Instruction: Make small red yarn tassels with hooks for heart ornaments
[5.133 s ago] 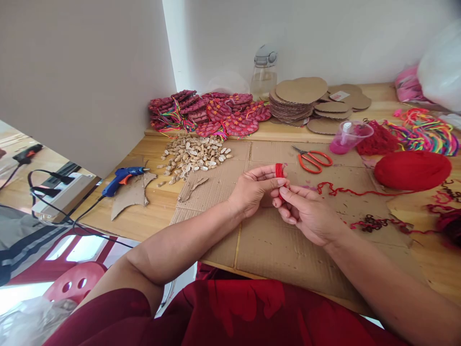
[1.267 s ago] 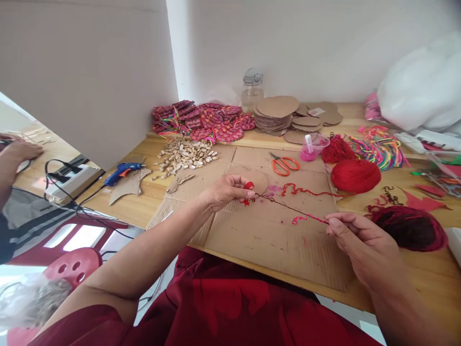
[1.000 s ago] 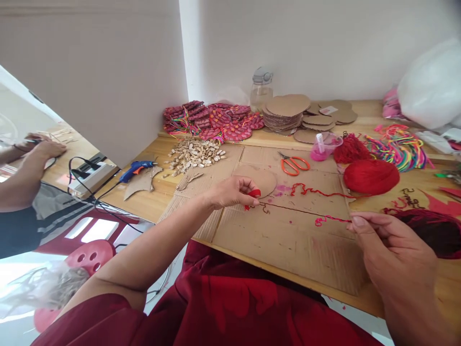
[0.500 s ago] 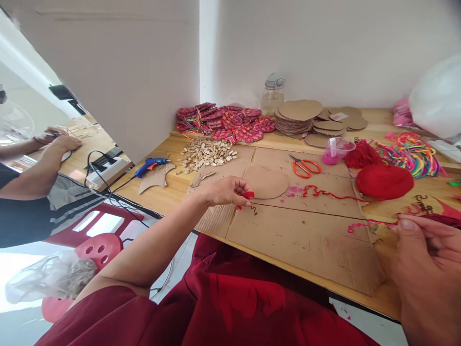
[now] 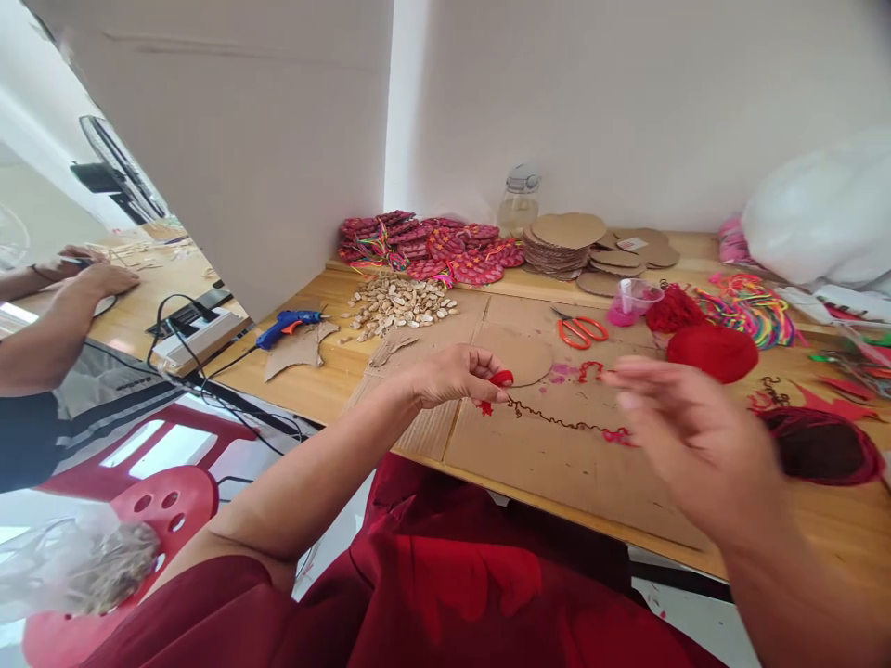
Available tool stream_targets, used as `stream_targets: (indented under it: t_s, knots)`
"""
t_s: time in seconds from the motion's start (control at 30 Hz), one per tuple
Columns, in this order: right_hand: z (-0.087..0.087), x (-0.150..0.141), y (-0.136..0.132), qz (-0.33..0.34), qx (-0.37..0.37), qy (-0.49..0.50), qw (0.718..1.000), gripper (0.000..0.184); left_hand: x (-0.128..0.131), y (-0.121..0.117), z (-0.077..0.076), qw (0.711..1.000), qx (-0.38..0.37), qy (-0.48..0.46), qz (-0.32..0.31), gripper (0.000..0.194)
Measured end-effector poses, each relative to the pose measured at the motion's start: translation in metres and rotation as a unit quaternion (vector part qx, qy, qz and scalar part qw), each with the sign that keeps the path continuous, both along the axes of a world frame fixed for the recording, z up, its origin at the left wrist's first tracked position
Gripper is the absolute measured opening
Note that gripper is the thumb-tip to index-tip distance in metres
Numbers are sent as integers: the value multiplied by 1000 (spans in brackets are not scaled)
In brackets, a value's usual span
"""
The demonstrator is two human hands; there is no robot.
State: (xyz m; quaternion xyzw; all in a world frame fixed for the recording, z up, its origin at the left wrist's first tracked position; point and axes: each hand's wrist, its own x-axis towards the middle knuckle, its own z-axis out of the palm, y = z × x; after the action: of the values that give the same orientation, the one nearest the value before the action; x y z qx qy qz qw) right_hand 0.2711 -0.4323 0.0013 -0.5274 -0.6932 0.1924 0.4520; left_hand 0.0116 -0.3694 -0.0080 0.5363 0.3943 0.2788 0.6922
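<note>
My left hand [image 5: 452, 374] pinches a small red yarn bundle [image 5: 500, 378] just above the flat cardboard sheet [image 5: 557, 464]. A kinked dark thread [image 5: 557, 422] runs from the bundle rightward across the sheet to a pink curl. My right hand [image 5: 686, 441] hovers above the thread's right end, blurred by motion, fingers spread, and nothing shows in it. A cardboard disc [image 5: 519, 353] lies just behind the left hand.
Red yarn ball [image 5: 711, 353], dark red yarn [image 5: 821, 445], orange scissors [image 5: 579, 328], pink cup [image 5: 630, 301], neon cords [image 5: 748, 306], cardboard disc stack [image 5: 563, 243], red woven pieces [image 5: 432, 249], seed pile [image 5: 400, 304], blue glue gun [image 5: 289, 325]. Another person's arm [image 5: 48, 315] rests at the left table.
My right hand let go of the taut thread and swung back left toward the middle. The thread now lies slack and kinked on the cardboard. The left hand kept its pinch.
</note>
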Motion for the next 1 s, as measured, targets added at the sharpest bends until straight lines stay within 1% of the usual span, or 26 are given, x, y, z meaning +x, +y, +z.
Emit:
stream_targets:
  t_s: [0.03,0.07,0.13,0.2,0.27,0.33,0.37,0.43,0.5,0.57,0.63,0.7,0.8,0.87,0.93,0.97,1.0]
  knots:
    - [4,-13,2,70,-62,35,995,29,4,1,3,1000,3,-8,-5,30]
    - [5,-25,6,112,-94,47,988,32,7,2,5,1000,7,-16,-10,30]
    - [3,-41,16,165,-149,48,974,29,10,6,10,999,19,-31,-18,30]
    - [-2,-47,28,188,-185,42,964,23,10,11,14,998,30,-43,-20,29]
    - [-7,-47,39,187,-188,24,964,19,8,18,16,998,25,-57,-20,29]
    - [-13,-44,48,164,-141,2,976,23,8,26,17,997,-2,-78,-10,30]
    - [-16,-43,52,152,-99,-5,983,27,9,30,16,996,-21,-91,-3,31]
    - [-22,-40,60,129,9,-19,991,32,15,39,14,992,-60,-114,9,32]
    - [-27,-38,66,111,120,-44,986,31,23,47,10,987,-88,-134,11,32]
    - [-30,-35,72,97,205,-72,971,30,32,54,6,983,-103,-152,1,29]
    - [-32,-32,76,92,249,-80,961,31,39,59,1,980,-115,-164,-13,27]
    - [-34,-29,77,94,258,-68,959,31,45,64,-5,977,-129,-169,-20,26]
    - [-39,-28,77,97,225,-31,969,27,49,67,-16,973,-156,-170,-17,27]
    - [-44,-30,77,101,167,22,981,22,49,68,-23,970,-171,-171,-14,28]
    - [-48,-33,78,103,90,119,983,16,49,67,-28,968,-181,-176,-7,28]
    - [-49,-35,79,106,46,180,977,12,49,67,-30,967,-184,-177,-4,28]
    - [-48,-36,79,109,0,244,964,9,49,66,-32,966,-186,-177,-2,27]
